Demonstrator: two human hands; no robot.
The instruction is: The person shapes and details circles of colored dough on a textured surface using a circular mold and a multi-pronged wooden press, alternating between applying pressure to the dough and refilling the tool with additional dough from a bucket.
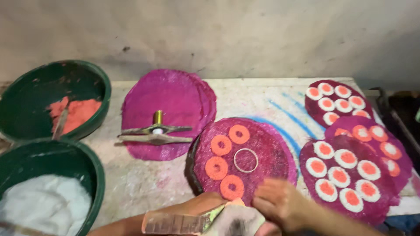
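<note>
Magenta disc (262,150) with orange rings and metal ring (245,160) lies mid-table, near edge. Left hand (205,205) grips folded card (192,222); right hand (280,202) blurred, grip unclear. Stained white table (262,98), bare plaster wall behind.

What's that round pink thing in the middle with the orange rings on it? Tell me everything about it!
The round magenta disc lies flat on the pale work table, on a darker board whose edge peeks out at its left. Its surface looks grainy and glittery. Four orange powder rings curve along its left side, each with a small hole. A thin, empty metal ring rests near the centre. The person's hands cover its lower edge: right hand, blurred, and left hand holding a paper scrap.
</note>
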